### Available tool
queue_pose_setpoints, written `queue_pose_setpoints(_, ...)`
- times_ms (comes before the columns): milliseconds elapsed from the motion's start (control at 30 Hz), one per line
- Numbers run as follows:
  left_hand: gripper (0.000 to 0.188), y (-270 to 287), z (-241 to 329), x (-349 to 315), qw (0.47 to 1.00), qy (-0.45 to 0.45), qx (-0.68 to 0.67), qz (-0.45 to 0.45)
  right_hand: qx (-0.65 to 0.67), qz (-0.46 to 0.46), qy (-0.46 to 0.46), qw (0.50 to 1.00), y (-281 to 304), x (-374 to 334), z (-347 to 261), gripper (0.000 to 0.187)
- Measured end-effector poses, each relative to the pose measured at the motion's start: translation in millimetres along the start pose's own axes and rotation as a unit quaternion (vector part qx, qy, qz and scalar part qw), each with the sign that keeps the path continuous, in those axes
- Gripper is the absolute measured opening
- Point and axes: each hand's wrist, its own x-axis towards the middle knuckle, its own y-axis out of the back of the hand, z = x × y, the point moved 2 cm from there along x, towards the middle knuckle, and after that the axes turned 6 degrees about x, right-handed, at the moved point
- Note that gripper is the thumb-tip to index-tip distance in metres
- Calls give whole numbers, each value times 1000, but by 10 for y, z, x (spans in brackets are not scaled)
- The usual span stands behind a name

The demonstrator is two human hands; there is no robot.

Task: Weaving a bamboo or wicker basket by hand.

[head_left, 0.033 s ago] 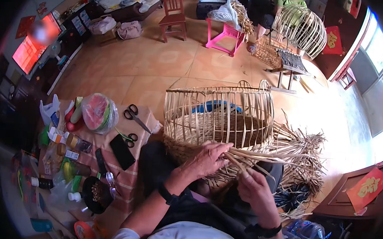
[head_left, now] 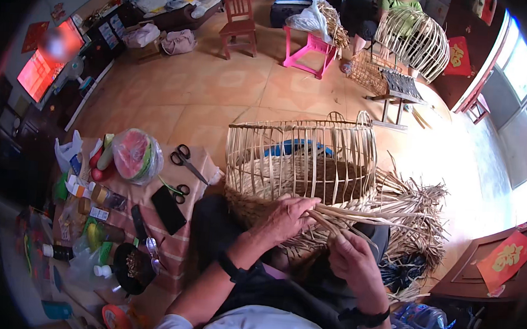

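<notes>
Head view: a half-woven bamboo basket [head_left: 303, 161] with upright ribs rests on the person's lap, its lower rim ringed with loose bamboo strips [head_left: 395, 210] that fan out to the right of it. The left hand [head_left: 285, 218] lies against the woven band at the basket's near rim, its grip curled closed around a bundle of strips. The right hand [head_left: 354, 259], just below the basket and beside the left hand, pinches the ends of the same strips, grip closed on them. Left of the basket, a low surface [head_left: 178, 244] under a striped cloth carries black-handled scissors [head_left: 185, 159], a dark phone [head_left: 168, 210], a wrapped cut watermelon [head_left: 134, 154] and an assortment of bottles [head_left: 99, 196]. Beyond the basket, across the tiled floor [head_left: 219, 94], stand a pink stool [head_left: 311, 48] and a red chair [head_left: 240, 19]; a second person sits beside a finished domed bamboo cage [head_left: 416, 37].
</notes>
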Motion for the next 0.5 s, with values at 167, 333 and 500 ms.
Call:
queue_pose_setpoints(167, 48, -75, -45, 35, 998, -4, 23, 53, 143, -61, 77, 985, -70, -36, -339, 26)
queue_pose_setpoints(333, 41, -134, -96, 20, 996, 41, -45, 63, -23, -43, 123, 991, 93, 131, -352, 29)
queue_pose_setpoints(500, 32, -190, -212, -71, 988, 47, -47, 141, -609, 79, 268, 742, -39, 407, -139, 44)
